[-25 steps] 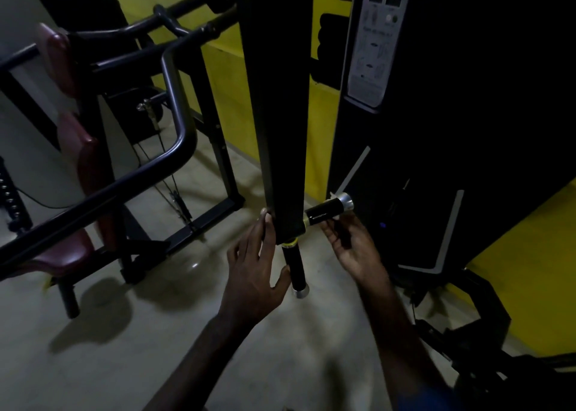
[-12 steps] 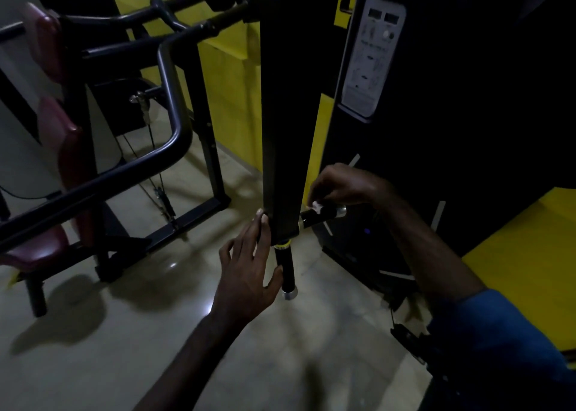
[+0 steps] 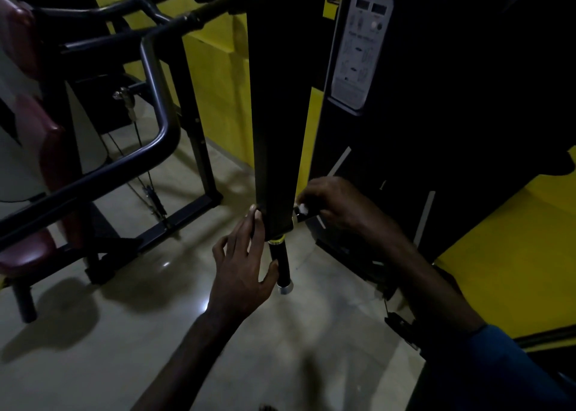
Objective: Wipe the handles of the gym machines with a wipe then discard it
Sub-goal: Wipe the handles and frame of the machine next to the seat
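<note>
A black machine arm (image 3: pixel 279 130) hangs down in the middle of the head view. Two short black handles with silver end caps branch from its lower end. My right hand (image 3: pixel 339 203) is curled over the side handle (image 3: pixel 300 217), with a bit of white wipe (image 3: pixel 303 208) showing under the fingers. My left hand (image 3: pixel 241 267) rests with straight fingers against the arm's left edge. Its thumb touches the lower handle (image 3: pixel 282 267), which points down at the floor.
A bench with maroon pads (image 3: pixel 37 149) and a curved black frame bar (image 3: pixel 149 149) stands at the left. A dark weight-stack housing with an instruction label (image 3: pixel 361 49) fills the right, against yellow walls (image 3: pixel 218 68). Pale floor tiles (image 3: pixel 156 332) lie below.
My right hand rose from beneath the side handle and closed over it with the wipe, then slid inward toward the arm. My left hand stayed against the arm.
</note>
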The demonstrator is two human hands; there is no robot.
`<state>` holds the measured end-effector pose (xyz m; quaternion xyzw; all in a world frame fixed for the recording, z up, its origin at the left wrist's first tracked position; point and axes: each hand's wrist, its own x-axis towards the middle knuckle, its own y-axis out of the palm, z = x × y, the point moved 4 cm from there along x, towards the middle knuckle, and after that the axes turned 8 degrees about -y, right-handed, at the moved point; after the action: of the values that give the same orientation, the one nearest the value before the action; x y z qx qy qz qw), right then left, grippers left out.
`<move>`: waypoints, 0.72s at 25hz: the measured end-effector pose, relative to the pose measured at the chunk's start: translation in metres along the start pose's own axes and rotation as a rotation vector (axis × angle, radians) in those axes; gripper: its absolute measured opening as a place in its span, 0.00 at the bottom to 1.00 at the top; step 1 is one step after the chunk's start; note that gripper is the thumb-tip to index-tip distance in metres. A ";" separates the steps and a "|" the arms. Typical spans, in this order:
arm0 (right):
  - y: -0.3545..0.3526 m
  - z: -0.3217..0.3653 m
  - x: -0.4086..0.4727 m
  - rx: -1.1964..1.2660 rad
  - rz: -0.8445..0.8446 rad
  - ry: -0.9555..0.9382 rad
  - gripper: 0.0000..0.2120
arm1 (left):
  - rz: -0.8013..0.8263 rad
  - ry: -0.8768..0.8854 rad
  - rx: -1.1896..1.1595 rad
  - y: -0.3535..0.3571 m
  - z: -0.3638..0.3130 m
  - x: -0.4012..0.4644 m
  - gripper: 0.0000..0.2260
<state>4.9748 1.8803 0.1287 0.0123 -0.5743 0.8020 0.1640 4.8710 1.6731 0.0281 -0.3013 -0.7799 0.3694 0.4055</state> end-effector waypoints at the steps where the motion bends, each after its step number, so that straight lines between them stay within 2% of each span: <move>1: 0.012 0.015 -0.005 -0.014 -0.029 -0.035 0.17 | 0.004 -0.001 -0.006 0.001 0.000 0.000 0.50; 4: 0.015 0.018 -0.020 -0.152 -0.115 -0.101 0.17 | 0.010 0.018 -0.004 -0.001 0.001 0.001 0.50; 6: -0.005 -0.005 -0.031 -0.238 -0.219 -0.072 0.13 | 0.023 0.025 -0.005 -0.002 0.003 0.001 0.49; 8: -0.015 -0.019 -0.046 -0.229 -0.347 -0.032 0.14 | 0.029 0.015 -0.013 -0.003 0.002 0.000 0.48; 10: 0.010 -0.004 -0.054 -0.218 -0.384 -0.040 0.11 | 0.034 0.004 -0.012 -0.003 0.001 0.001 0.47; 12: 0.044 0.018 -0.057 -0.172 -0.383 -0.046 0.15 | 0.062 0.011 -0.029 -0.004 0.002 0.001 0.47; 14: 0.052 0.014 -0.059 -0.163 -0.422 0.010 0.14 | 0.090 0.037 -0.044 -0.008 0.004 0.001 0.47; 16: 0.042 0.011 -0.066 -0.188 -0.577 0.129 0.10 | 0.119 0.069 -0.054 -0.013 0.007 0.003 0.46; 18: 0.048 0.017 -0.082 -0.019 -0.797 0.259 0.07 | 0.144 0.110 -0.062 -0.017 0.013 0.004 0.45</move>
<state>5.0360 1.8305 0.0734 0.1310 -0.5065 0.6655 0.5324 4.8551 1.6630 0.0384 -0.3887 -0.7440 0.3563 0.4105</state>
